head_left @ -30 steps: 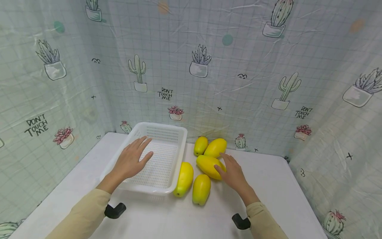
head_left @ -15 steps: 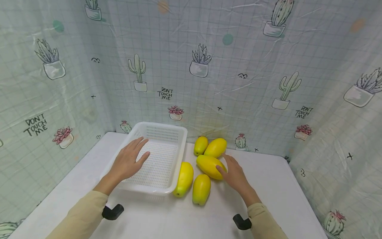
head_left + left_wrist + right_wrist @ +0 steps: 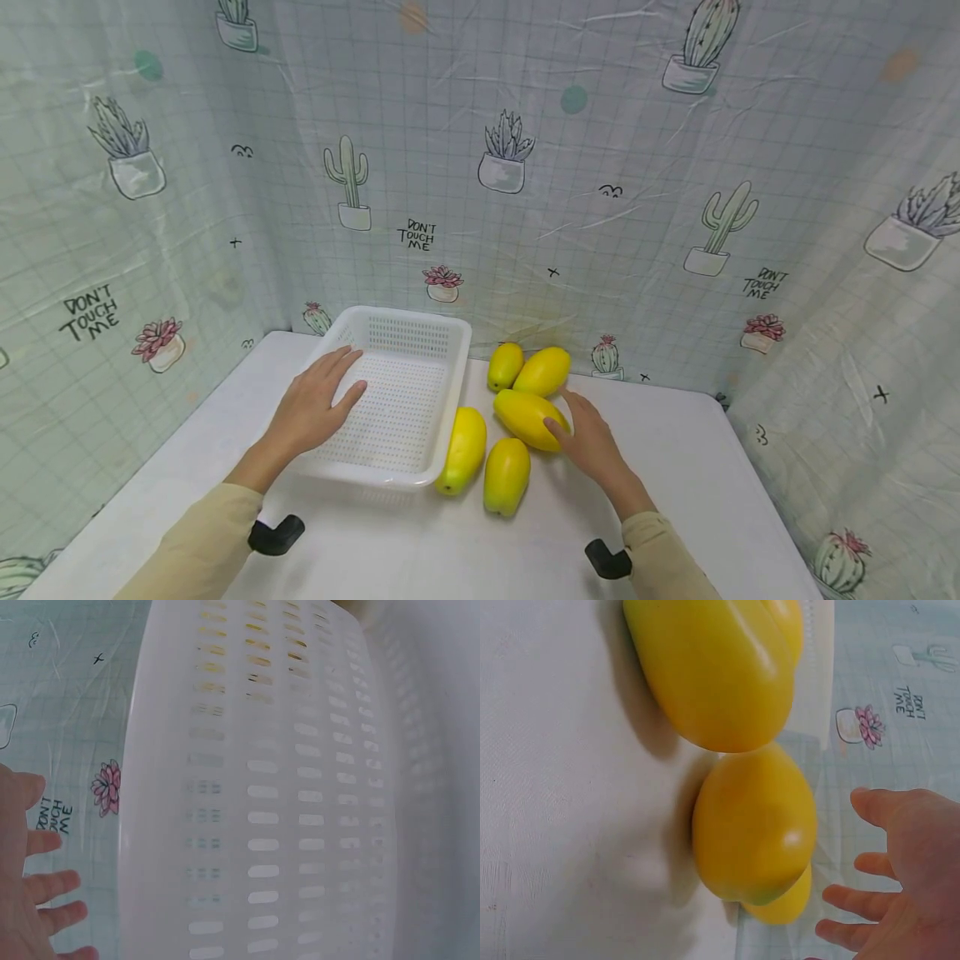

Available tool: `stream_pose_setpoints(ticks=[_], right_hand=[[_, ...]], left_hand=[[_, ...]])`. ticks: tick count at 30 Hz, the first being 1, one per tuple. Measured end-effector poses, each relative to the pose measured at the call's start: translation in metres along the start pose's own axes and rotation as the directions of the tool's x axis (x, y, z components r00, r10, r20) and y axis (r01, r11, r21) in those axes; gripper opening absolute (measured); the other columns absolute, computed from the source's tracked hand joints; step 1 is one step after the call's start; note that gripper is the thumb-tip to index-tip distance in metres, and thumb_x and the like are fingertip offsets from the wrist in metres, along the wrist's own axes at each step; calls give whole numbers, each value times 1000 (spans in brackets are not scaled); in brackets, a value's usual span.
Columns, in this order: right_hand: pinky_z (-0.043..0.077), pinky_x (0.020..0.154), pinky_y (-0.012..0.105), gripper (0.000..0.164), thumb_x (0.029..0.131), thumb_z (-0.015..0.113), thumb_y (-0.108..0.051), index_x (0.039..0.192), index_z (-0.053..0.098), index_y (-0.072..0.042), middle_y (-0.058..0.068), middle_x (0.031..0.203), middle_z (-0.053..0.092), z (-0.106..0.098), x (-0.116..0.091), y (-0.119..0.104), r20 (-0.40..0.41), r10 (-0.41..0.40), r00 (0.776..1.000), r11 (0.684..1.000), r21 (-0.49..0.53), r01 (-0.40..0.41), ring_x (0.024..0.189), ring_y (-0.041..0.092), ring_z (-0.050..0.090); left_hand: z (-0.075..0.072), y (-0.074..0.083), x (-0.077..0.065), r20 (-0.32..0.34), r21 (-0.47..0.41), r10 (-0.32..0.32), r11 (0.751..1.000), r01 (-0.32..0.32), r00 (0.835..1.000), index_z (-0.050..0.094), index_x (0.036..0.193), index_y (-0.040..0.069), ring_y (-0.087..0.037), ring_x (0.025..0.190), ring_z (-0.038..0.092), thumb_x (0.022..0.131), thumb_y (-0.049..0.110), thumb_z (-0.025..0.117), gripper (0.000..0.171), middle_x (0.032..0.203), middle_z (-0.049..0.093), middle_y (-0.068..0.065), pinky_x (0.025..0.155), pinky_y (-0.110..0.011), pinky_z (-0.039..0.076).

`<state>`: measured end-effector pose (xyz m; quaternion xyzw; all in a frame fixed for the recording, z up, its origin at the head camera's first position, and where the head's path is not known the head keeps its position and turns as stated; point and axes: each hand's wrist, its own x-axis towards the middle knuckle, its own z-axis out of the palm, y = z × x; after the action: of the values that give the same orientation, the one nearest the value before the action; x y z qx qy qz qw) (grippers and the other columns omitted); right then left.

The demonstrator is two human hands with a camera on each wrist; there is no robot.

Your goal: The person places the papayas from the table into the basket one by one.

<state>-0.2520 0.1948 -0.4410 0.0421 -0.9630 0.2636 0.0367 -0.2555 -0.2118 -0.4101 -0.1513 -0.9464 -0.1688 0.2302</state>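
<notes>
Over the left part of a white perforated plastic basket (image 3: 405, 480) my left hand (image 3: 306, 407) hovers, fingers spread and nothing held. Its fingers show at the lower left of the left wrist view, apart from the basket wall (image 3: 262, 817). My right hand (image 3: 592, 437) is beside the right end of a yellow papaya-like fruit (image 3: 527, 418), fingers extended. In the right wrist view a gap shows between the fingers and a yellow fruit (image 3: 754, 825). Another fruit (image 3: 507, 477) lies nearer the person, and one (image 3: 462, 450) lies against the basket's right side.
Two more yellow fruits, one smaller (image 3: 506, 367) and one tilted (image 3: 543, 372), lie at the back near the curtain. The white table (image 3: 667, 467) is enclosed by a cactus-print curtain (image 3: 585, 233) behind and on both sides. Black wrist-mounted pieces stick out under both forearms.
My left hand has drifted a little left and back toward the person, over the basket. The right hand has shifted slightly right by the fruit's end. Fruits and basket have stayed put.
</notes>
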Motion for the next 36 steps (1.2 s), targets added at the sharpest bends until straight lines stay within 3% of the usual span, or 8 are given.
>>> stream_pose_setpoints(ticks=[24, 36], right_hand=[[25, 109, 54, 67, 88, 56, -41, 143, 28, -15, 13, 147, 30, 5, 1, 5, 16, 28, 999, 999, 19, -28, 135, 34, 28], [25, 110, 54, 68, 87, 57, -40, 143, 29, -14, 14, 147, 31, 5, 4, 10, 9, 4, 1000, 1000, 30, -5, 135, 34, 28]], left_hand=[[-6, -13, -6, 70, -60, -95, 993, 99, 993, 36, 140, 15, -37, 132, 31, 93, 48, 40, 58, 146, 33, -13, 103, -61, 27], [-10, -26, -10, 100, -64, -118, 990, 125, 988, 34, 141, 15, -39, 130, 31, 90, 51, 45, 63, 146, 32, -15, 100, -64, 27]])
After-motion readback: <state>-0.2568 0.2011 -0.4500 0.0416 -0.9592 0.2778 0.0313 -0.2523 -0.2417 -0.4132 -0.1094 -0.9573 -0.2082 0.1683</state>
